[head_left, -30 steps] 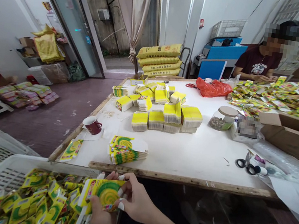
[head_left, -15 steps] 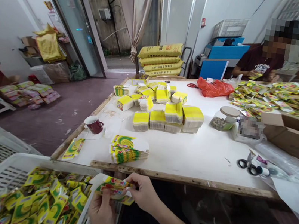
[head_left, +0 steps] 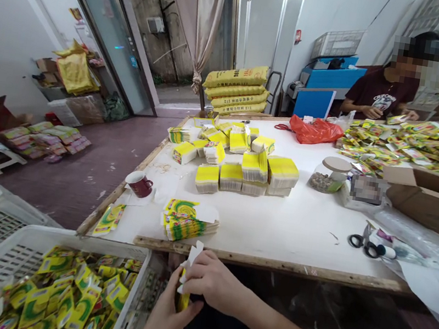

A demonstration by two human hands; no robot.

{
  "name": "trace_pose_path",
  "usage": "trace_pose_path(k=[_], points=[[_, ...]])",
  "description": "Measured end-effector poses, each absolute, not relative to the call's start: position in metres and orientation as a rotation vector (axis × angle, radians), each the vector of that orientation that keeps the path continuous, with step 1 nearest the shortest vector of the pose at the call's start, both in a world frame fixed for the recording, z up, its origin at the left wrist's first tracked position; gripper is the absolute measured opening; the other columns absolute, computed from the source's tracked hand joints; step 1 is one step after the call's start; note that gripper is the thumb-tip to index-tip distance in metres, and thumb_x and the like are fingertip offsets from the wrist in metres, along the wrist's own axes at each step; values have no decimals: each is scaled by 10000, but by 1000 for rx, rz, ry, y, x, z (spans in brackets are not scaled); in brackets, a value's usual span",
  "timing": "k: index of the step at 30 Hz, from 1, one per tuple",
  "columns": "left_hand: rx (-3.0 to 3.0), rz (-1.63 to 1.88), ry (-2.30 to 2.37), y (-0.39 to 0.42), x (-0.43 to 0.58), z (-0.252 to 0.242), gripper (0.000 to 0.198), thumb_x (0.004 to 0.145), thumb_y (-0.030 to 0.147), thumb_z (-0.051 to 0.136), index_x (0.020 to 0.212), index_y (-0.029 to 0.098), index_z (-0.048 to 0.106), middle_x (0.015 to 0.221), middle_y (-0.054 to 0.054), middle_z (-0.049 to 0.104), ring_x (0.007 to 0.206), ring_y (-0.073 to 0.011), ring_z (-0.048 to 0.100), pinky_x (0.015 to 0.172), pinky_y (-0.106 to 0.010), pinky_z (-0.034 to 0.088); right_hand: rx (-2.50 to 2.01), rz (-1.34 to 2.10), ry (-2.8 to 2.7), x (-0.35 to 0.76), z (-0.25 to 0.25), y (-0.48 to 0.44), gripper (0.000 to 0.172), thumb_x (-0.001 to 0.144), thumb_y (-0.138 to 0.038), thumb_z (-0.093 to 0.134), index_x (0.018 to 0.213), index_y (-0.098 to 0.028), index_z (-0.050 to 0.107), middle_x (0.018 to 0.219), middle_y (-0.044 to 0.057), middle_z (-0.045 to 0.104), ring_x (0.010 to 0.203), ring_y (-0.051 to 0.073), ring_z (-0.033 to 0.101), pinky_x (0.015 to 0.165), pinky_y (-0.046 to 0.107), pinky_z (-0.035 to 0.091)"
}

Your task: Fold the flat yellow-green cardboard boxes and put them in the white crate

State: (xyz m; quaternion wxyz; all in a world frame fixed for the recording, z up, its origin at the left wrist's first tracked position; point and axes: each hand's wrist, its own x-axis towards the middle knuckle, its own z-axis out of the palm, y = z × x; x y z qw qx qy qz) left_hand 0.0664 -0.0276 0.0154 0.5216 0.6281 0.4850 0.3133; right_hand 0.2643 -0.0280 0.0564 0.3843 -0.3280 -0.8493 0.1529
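Low in front of the table edge, my left hand (head_left: 173, 313) grips a small stack of yellow-and-white printed cardboard packets (head_left: 183, 301), turned nearly edge-on. My right hand (head_left: 211, 281) is closed at the top of the same packets, its fingers bent over their white flaps. Part of the stack is hidden behind my fingers. Left of my hands, a white plastic crate (head_left: 134, 284) holds many loose yellow-green packets (head_left: 61, 295). On the table just beyond lies a fanned pile of flat packets (head_left: 183, 221).
Several yellow packet bundles (head_left: 207, 176) stand mid-table. A mug (head_left: 139, 184) sits near the left edge. To the right are scissors (head_left: 365, 242), a jar (head_left: 328, 176), an open carton (head_left: 430, 203) and a red bag (head_left: 315, 131). A co-worker (head_left: 384, 93) sits beside a packet heap.
The packets have swung from lying flat, printed face showing, to nearly upright and edge-on. My left hand has shifted right, and my right hand has moved over their top end.
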Motion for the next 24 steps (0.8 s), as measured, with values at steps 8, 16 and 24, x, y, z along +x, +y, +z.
trace_pose_path(k=[8, 16, 24], points=[[1383, 1074, 1534, -27, 89, 6, 786, 607, 446, 738, 1280, 164, 448, 1259, -170, 584, 1212, -369, 557, 1046, -540, 428, -996, 667, -1574, 230, 28, -60, 407, 943, -76, 393, 1271, -234, 574, 1350, 133, 536, 1222, 201, 554, 1014, 332, 477], [1534, 1081, 1626, -26, 84, 17, 848, 585, 480, 788, 1297, 166, 452, 1148, -148, 636, 1061, -348, 627, 897, -487, 514, -1074, 963, -1218, 231, 27, -57, 263, 828, -211, 624, 1079, -205, 545, 930, 38, 627, 834, 167, 598, 797, 300, 515], [1621, 1180, 1422, -56, 105, 15, 727, 726, 463, 720, 1327, 173, 431, 1243, -172, 599, 1152, -318, 605, 1004, -464, 471, -980, 1567, -859, 249, 45, -24, 388, 783, -545, 668, 819, -162, 613, 697, 0, 607, 616, 123, 513, 610, 245, 426]])
